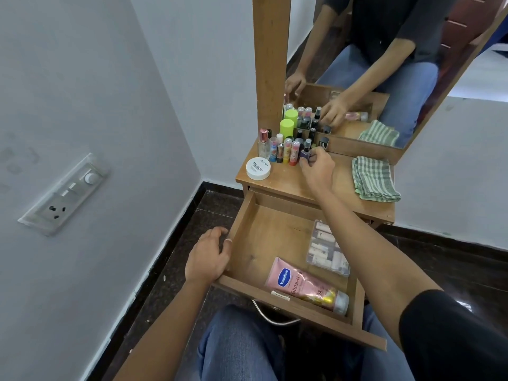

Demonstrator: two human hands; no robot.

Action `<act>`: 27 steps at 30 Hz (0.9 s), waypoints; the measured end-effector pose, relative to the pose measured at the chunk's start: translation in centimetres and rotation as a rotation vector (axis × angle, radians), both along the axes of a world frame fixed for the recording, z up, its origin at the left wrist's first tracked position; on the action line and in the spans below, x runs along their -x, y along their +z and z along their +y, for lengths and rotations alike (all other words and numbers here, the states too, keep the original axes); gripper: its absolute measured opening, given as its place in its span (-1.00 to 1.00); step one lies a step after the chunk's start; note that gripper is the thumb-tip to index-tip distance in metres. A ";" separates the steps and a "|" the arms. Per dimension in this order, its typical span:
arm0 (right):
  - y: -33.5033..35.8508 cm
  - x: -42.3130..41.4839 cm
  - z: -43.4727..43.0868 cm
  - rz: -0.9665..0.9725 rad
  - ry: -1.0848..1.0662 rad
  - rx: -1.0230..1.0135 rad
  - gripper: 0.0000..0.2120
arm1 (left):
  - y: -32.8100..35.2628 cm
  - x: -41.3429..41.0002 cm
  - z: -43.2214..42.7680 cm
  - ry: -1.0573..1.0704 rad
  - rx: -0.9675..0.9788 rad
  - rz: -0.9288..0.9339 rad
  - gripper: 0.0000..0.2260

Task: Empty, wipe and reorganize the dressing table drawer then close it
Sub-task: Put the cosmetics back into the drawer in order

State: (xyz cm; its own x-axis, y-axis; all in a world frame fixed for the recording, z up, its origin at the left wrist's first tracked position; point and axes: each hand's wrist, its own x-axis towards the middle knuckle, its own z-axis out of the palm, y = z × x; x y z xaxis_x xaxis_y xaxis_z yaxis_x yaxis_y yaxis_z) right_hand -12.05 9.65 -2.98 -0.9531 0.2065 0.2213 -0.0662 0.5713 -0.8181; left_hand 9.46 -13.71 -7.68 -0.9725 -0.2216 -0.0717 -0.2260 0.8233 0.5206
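Head view, dressing-table counter (286, 180) with its drawer (269, 237) pulled fully open toward the seated person. Legible writing: a pink tube (305, 287) lying along the drawer's front wall reads "Vaseline" and "Gluta-Hya"; a white round jar (257, 168) at the counter's left front reads "ZUDIO" and "NAIL POLISH", with finer print too small to read. A clear plastic box (327, 248) of small pale items lies in the drawer's right half, just behind the tube.

The left grip (209, 257) holds the drawer's left wall near the front corner, thumb on the rim and fingers curled outside. The right grip (316, 169) reaches over the open drawer to the counter and pinches a small dark bottle (305, 154) at the right end of a cluster of upright cosmetics (286, 149). A folded green checked cloth (373, 177) lies on the counter's right side, apart from both grips. The mirror (371, 64) behind reflects the scene.
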 end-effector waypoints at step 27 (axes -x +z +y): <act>-9.7 -15.1 -8.5 -0.367 0.711 -0.097 -0.74 | 0.4 0.0 0.4 0.118 -0.028 0.034 -0.74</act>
State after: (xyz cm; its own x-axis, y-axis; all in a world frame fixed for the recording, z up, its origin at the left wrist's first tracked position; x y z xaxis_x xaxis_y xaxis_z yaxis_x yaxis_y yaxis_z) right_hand 3.08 1.18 -12.68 -0.8648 -0.4806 -0.1454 -0.1771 0.5629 -0.8073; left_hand 9.48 -13.29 -7.25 -0.9416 -0.3333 -0.0473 -0.3027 0.7767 0.5524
